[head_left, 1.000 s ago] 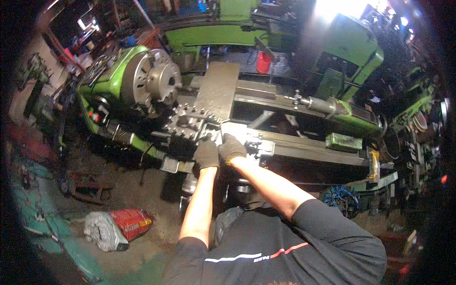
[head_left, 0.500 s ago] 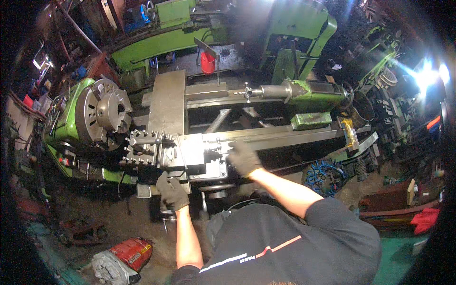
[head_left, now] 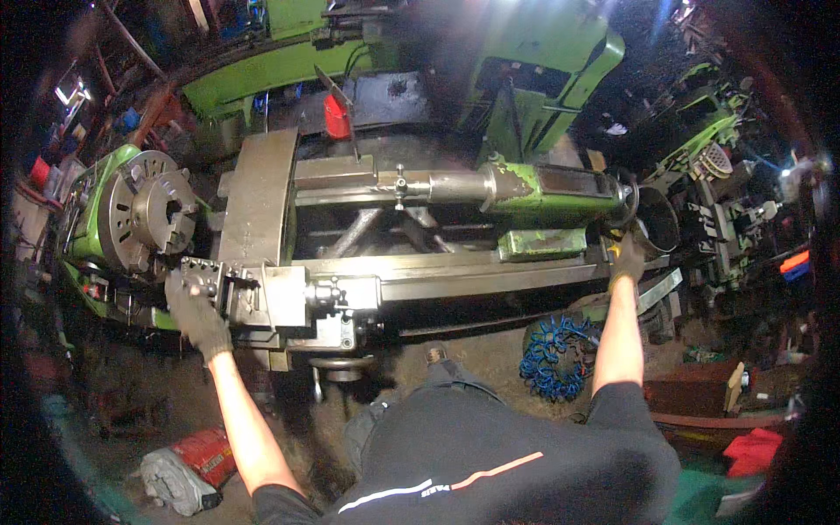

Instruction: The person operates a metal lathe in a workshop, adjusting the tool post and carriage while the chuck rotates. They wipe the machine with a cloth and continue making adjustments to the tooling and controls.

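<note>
My left hand point(head_left: 198, 317), in a dark glove, reaches up beside the tool post point(head_left: 203, 278) of a green lathe. Its fingers look stretched out, with nothing visible in them; whether they touch the tool post I cannot tell. My right hand point(head_left: 625, 261), also gloved, is at the far right end of the lathe bed, below the tailstock point(head_left: 560, 191). It closes around a yellow item point(head_left: 615, 238), mostly hidden by the glove. Left of the tool post stands the round chuck point(head_left: 162, 214). A wide metal plate point(head_left: 260, 197) lies across the bed.
A handwheel point(head_left: 341, 369) juts toward me from the carriage. A coiled blue hose point(head_left: 558, 357) hangs at the near right. Behind the bed is a red container point(head_left: 336, 117). A red-and-grey sack point(head_left: 188, 468) lies on the floor at lower left.
My right hand has moved from the carriage levers far right to the yellow item at the bed's end. My left hand has shifted left and up, toward the tool post. The view has shifted.
</note>
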Demonstrator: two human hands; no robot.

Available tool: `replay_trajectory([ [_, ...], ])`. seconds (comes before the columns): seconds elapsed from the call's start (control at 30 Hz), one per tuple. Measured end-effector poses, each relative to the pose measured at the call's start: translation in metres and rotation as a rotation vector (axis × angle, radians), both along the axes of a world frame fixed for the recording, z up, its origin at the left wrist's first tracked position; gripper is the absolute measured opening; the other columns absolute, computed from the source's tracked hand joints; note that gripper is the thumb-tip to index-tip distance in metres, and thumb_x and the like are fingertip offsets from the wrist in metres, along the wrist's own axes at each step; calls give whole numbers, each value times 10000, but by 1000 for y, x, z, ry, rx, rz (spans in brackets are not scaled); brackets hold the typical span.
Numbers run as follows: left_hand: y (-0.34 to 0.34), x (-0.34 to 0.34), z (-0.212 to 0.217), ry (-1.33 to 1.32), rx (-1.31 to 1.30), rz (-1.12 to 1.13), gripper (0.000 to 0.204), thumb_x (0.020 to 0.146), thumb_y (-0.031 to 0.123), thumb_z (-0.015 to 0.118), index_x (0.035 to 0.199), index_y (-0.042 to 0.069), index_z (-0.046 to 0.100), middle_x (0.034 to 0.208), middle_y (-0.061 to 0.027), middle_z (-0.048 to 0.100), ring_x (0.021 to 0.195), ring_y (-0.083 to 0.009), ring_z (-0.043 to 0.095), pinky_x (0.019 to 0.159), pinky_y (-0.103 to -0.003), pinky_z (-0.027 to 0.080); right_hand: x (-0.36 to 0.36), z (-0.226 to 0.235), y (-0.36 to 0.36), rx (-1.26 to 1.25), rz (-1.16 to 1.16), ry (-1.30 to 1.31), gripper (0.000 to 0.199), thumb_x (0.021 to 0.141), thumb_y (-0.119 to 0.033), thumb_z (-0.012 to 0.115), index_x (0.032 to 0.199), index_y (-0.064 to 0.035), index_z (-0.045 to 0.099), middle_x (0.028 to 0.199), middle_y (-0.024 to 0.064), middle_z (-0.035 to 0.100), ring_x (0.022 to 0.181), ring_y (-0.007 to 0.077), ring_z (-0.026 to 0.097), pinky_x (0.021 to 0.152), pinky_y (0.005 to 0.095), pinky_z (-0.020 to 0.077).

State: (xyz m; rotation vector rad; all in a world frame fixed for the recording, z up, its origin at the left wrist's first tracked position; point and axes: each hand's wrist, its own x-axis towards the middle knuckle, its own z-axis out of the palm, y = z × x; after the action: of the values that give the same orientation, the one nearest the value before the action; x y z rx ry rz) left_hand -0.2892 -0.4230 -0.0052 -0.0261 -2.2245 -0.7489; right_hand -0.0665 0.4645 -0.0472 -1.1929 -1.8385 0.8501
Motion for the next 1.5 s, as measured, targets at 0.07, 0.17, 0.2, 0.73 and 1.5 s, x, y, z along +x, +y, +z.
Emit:
replay_trajectory([
  [0.07,-32,-21,-39,-81,258,-47,539,1148,414,417,1360,-24,648,1499,-242,598,1469,-390,499,1295,-517,290,-46,15,29,-284,136,203,763,961,-694,710,1337,-31,726,1039,121,785,799,263,736,655,420,576],
  [0.17,-25,-22,-41,3,20,-34,510,1119,399,426,1281,2,703,1478,-248,627,1465,-388,515,1295,-516,279,-74,25,85,-188,-22,-94,808,962,-735,676,1370,-39,720,1106,143,783,750,271,734,634,406,585],
  [0.2,-13,-22,-25,-99,56,-56,497,1100,401,411,1171,41,745,1431,-228,673,1438,-388,547,1289,-512,285,-80,23,102,-215,-40,-149,869,976,-771,612,1389,-12,703,1157,155,781,830,293,754,689,427,609],
  [0.73,-32,-21,-9,-106,-171,2,536,1101,578,572,945,73,662,1154,-163,692,1179,-389,658,1066,-477,483,-168,-4,184,-403,129,-157,940,974,-788,566,1412,35,680,1249,186,748,1000,343,736,841,477,615],
  [1.5,-26,-23,-1,-175,-10,-82,730,1106,731,389,931,70,643,1123,-116,685,1328,-362,586,1162,-511,408,-118,-4,149,-386,5,-119,983,949,-790,632,1423,71,651,1293,196,704,1028,369,708,848,489,644],
])
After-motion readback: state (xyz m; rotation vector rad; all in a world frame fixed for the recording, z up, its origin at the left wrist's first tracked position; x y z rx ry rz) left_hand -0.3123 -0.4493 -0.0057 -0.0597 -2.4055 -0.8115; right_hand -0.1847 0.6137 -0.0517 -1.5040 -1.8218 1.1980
